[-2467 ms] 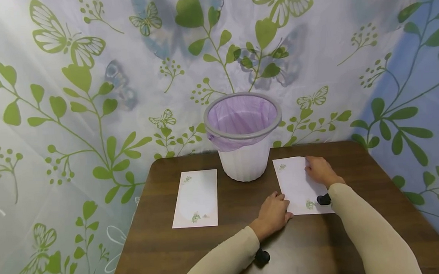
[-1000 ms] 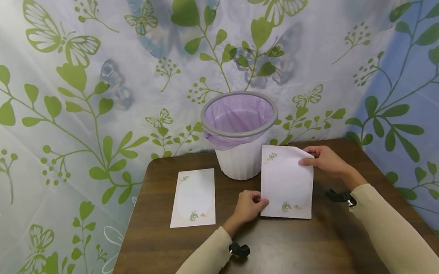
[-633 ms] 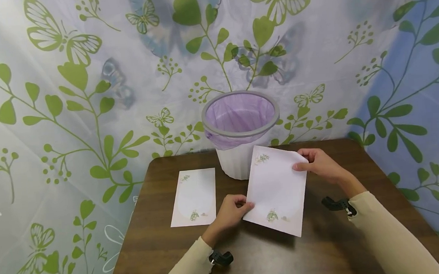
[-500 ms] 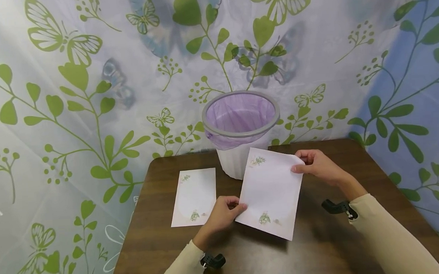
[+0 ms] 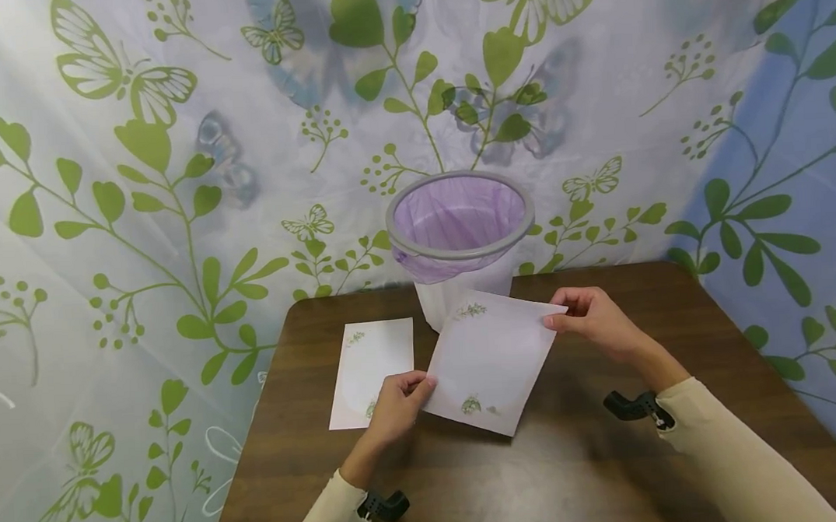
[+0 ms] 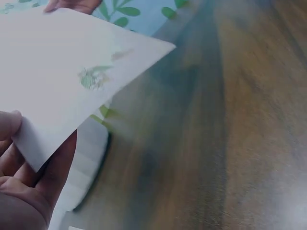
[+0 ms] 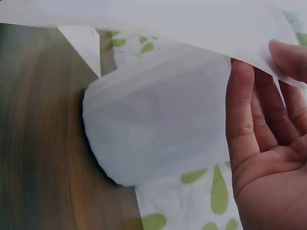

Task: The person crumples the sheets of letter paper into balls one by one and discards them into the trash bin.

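Between both hands a sheet of stationery paper [image 5: 495, 359], white with small green plant prints, is held tilted above the table. My left hand [image 5: 396, 406] pinches its left edge near the lower corner, thumb on top and fingers beneath, as the left wrist view shows of the paper [image 6: 53, 57]. At the upper right corner my right hand [image 5: 592, 319] pinches it between thumb and fingers. A second sheet of the same stationery [image 5: 372, 368] lies flat on the table at left, its lower right part hidden behind my left hand.
Behind the held sheet stands a white waste bin [image 5: 459, 243] with a grey rim and purple liner; its lower part is partly covered by the paper. The brown wooden table [image 5: 575, 480] ends at the back against a leaf-and-butterfly printed curtain [image 5: 245, 144].
The right-hand sheet was lying on the table; both hands have lifted it and carried it left, in front of the bin, turning it clockwise. The other sheet stays put.
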Demonstrator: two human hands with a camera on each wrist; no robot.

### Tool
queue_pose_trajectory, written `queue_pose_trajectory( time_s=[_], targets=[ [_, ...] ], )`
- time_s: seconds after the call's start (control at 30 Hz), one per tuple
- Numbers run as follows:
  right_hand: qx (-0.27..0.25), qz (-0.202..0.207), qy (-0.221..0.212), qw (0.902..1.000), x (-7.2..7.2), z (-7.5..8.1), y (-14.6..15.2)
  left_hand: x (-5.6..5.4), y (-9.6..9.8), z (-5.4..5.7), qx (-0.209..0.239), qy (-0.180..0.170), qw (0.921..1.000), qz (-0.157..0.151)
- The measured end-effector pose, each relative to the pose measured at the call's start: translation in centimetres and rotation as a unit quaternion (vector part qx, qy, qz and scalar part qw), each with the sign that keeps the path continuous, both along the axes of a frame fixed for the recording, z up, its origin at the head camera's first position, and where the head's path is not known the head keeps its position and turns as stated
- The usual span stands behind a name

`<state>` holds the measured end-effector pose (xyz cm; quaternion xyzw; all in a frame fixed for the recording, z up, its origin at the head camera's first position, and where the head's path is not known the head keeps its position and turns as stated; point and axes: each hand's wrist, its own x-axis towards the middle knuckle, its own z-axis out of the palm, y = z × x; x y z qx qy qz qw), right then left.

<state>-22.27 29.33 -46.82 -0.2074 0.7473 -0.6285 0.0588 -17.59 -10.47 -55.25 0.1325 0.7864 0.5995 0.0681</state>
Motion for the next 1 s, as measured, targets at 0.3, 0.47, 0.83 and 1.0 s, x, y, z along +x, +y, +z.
queue_pose_trajectory(
  time_s=[0.3,0.47,0.83,1.0],
  targets=[
    [-0.002,0.049,0.018,0.9986,1.0,-0.2,-2.0,-0.6,0.0,1.3,0.055,-0.035,0.9976,0.023],
    [0.011,0.080,0.032,0.9962,1.3,-0.9,-3.7,-0.7,0.2,1.9,0.063,-0.030,0.9974,0.013],
    [0.065,0.114,0.084,0.9878,3.0,-3.0,-8.5,-1.2,2.1,3.0,0.114,-0.020,0.9931,-0.019],
    [0.100,0.121,0.115,0.9808,3.9,-3.6,-10.2,-1.1,2.5,3.4,0.119,-0.028,0.9919,-0.033]
  ],
)
